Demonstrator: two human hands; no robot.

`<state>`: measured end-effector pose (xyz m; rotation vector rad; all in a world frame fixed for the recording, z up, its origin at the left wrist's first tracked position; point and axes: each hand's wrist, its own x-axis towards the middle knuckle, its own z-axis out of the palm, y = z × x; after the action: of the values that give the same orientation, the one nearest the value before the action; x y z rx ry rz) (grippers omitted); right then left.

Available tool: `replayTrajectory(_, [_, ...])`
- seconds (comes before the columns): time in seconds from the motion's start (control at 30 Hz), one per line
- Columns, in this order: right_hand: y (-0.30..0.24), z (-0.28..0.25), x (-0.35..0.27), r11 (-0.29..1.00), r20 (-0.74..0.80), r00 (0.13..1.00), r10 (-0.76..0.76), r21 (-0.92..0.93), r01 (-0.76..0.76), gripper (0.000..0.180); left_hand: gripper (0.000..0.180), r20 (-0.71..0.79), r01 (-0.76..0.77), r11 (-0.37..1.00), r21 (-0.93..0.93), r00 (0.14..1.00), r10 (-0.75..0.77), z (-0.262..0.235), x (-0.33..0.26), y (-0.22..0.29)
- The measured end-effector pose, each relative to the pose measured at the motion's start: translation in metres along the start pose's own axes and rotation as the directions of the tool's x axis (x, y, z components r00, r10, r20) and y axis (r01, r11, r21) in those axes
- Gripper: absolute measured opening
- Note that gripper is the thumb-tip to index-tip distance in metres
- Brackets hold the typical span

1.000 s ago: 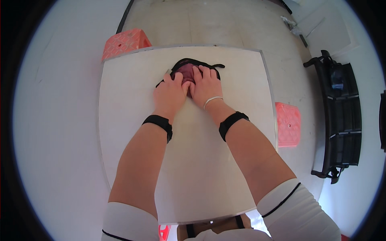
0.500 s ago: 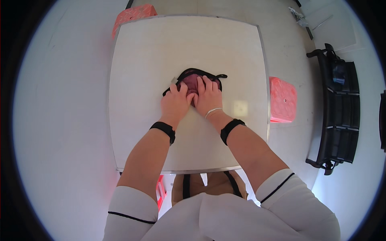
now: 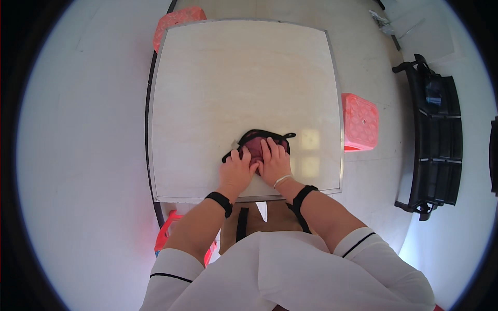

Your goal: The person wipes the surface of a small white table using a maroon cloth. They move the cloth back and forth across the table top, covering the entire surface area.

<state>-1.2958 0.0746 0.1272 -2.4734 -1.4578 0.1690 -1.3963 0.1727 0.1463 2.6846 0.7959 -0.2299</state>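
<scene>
A maroon, pouch-like fabric piece (image 3: pixel 254 146) with black edging lies on the pale table (image 3: pixel 238 78), close to the near edge. A small black loop sticks out at its far right corner, and a pale tag shows at its left. My left hand (image 3: pixel 237 168) grips its near left part with bent fingers. On the near right part, my right hand (image 3: pixel 275 165) has its fingers over the fabric, gripping it too. The two thumbs come close together at the near side. My hands hide much of the piece's near side. I wear a black band on each wrist.
Pink plastic stools stand at the table's far left (image 3: pixel 179 22) and right side (image 3: pixel 360 123). A red stool (image 3: pixel 168 228) shows below the near left corner. Black joined seats (image 3: pixel 438 137) line the right wall. A metal rim runs round the tabletop.
Both hands have drawn the maroon pouch-like piece across the table toward me, nearer to the front edge. My grip looks much the same. The view has shifted slightly.
</scene>
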Motion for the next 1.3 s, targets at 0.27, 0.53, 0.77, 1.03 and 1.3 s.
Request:
replayTrajectory(0.27, [-0.002,-0.007,0.001,1.000,0.040,0.999,-0.004,0.030,0.003,0.069,0.059,0.098,-0.080,0.997,-0.012,0.992,0.081,-0.014,0.003,-0.010])
replayTrajectory(0.53, [-0.029,0.012,0.040,0.996,0.262,0.961,-0.084,0.052,0.073,0.073,0.066,0.074,0.013,0.997,-0.077,0.997,-0.007,-0.006,0.000,-0.061])
replayTrajectory(0.77, [-0.053,0.037,0.022,1.000,0.246,0.969,0.021,-0.018,-0.017,0.072,0.061,-0.056,0.127,0.992,0.005,0.990,-0.126,0.010,-0.013,-0.057])
replayTrajectory(1.03, [-0.060,0.024,0.028,0.995,0.285,0.957,0.045,-0.103,-0.016,0.070,0.068,0.134,0.186,0.982,0.016,0.973,-0.186,-0.009,-0.012,-0.048])
replayTrajectory(1.3, [-0.073,0.031,0.032,0.985,0.275,0.956,0.100,-0.163,-0.056,0.069,0.075,0.196,0.089,0.992,0.087,0.975,-0.105,-0.011,-0.006,-0.061])
